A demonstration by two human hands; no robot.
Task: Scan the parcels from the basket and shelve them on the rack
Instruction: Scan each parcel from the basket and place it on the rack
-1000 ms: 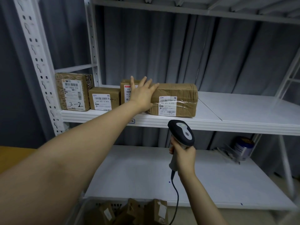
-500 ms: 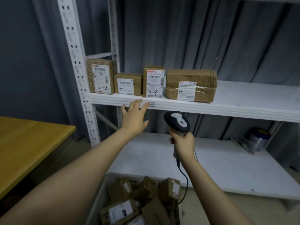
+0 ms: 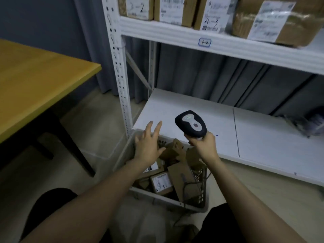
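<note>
Parcels (image 3: 162, 183) lie in the basket (image 3: 158, 200) just below the left hand (image 3: 149, 146) — fingers spread, empty, palm down. Beside it, the right hand (image 3: 204, 144) grips the scanner (image 3: 191, 124) upright — fist closed.

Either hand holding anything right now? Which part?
Right hand grips the barcode scanner by its handle, head up. Left hand is open above the basket, holding nothing.

shelved parcels (image 3: 177, 9) cut off above, labels blurred
</note>
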